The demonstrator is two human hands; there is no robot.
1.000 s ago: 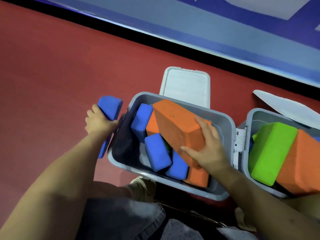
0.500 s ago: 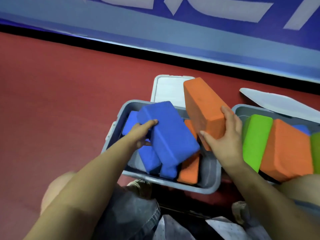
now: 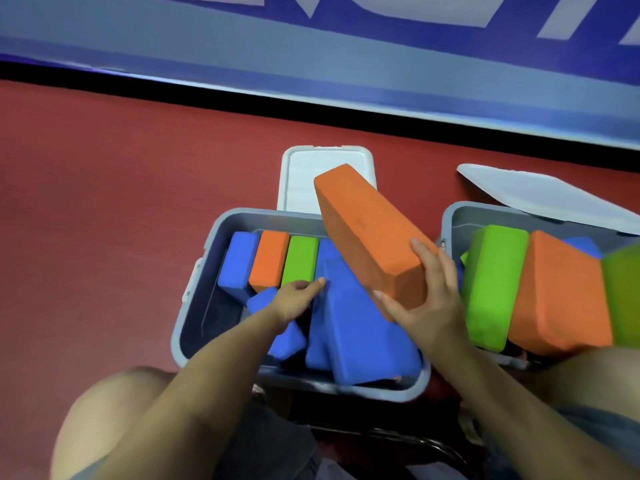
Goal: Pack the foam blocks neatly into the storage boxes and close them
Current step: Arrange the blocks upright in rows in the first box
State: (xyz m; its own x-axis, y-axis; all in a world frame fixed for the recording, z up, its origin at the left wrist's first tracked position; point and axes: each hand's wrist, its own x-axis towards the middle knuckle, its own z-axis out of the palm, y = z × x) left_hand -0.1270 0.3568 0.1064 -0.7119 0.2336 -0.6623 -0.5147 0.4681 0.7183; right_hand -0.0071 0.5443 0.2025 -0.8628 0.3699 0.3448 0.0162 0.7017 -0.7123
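Note:
A grey storage box (image 3: 194, 306) stands open on the red floor in front of me. Along its far side a blue block (image 3: 239, 261), an orange block (image 3: 269, 263) and a green block (image 3: 300, 259) stand upright in a row. A large blue block (image 3: 360, 327) lies tilted in the box's right half, over other blue blocks. My left hand (image 3: 298, 297) reaches into the box, fingertips touching that large blue block. My right hand (image 3: 426, 299) grips the near end of a big orange block (image 3: 367, 230), held slanted above the box.
The box's white lid (image 3: 301, 178) lies open behind it. A second grey box (image 3: 453, 220) at the right holds green and orange blocks (image 3: 495, 285), its lid (image 3: 540, 195) tilted back. A blue wall banner runs along the far side. My knees are at the bottom.
My left hand has set the large blue block down into the box and now only touches it. The orange block stays lifted in my right hand. The upright row is now uncovered.

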